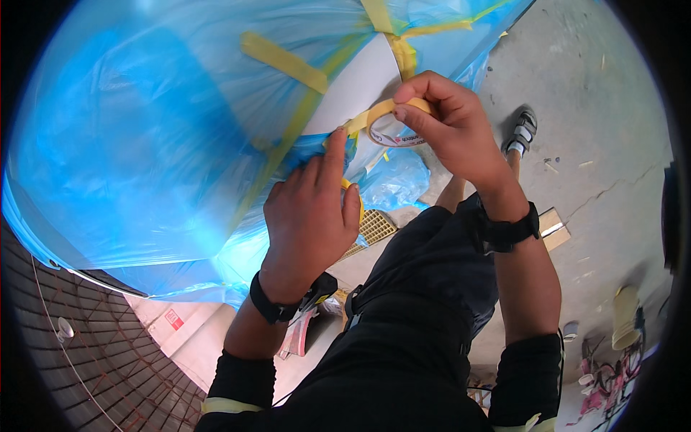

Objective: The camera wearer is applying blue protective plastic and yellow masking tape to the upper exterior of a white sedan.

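My right hand pinches a roll of masking tape between thumb and fingers; its cardboard core bears print. A short strip of tape runs from the roll to the tip of my left index finger, which presses its end down at the plastic's edge. Under the thumb of my left hand shows the curved edge of a second yellow tape roll, mostly hidden by the hand. Blue masking film covers a large curved body, and a white panel lies bare between taped film edges.
A tape strip crosses the film. Loose film hangs beside a floor grating. On the concrete floor are a cardboard piece and a plastic cup-like container. A sandalled foot stands at right.
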Available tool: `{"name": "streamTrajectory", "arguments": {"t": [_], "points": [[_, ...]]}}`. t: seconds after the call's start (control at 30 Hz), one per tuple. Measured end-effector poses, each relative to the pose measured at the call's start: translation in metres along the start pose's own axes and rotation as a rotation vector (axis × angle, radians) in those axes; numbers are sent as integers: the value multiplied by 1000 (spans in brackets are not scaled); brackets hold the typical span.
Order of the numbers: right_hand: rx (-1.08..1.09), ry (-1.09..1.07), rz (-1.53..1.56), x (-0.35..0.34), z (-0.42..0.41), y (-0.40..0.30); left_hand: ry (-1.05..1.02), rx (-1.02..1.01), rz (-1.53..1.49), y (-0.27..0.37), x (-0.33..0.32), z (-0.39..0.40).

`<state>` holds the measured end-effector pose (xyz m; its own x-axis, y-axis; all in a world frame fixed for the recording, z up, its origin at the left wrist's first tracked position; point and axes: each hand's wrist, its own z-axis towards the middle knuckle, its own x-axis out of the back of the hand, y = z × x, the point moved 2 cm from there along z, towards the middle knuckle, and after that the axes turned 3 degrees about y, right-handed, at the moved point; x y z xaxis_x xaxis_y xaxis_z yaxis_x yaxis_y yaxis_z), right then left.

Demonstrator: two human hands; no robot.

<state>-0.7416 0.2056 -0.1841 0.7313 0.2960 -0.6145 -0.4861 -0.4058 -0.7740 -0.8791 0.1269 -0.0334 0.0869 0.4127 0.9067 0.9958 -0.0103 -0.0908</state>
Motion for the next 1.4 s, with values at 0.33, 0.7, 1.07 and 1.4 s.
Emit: {"name": "streamTrajectory", "arguments": {"t": [0.33,0.7,1.07,1.4], "points": [[271,86,-521,-5,6,3,13,-41,38,1,6,8],[91,159,-350,-13,-5,22,-139,-40,37,10,29,15],[1,193,-261,-23,-11,34,-245,-249,465,25,41,33],[12,211,-190,-27,-12,42,-369,-229,617,37,38,42]]}}
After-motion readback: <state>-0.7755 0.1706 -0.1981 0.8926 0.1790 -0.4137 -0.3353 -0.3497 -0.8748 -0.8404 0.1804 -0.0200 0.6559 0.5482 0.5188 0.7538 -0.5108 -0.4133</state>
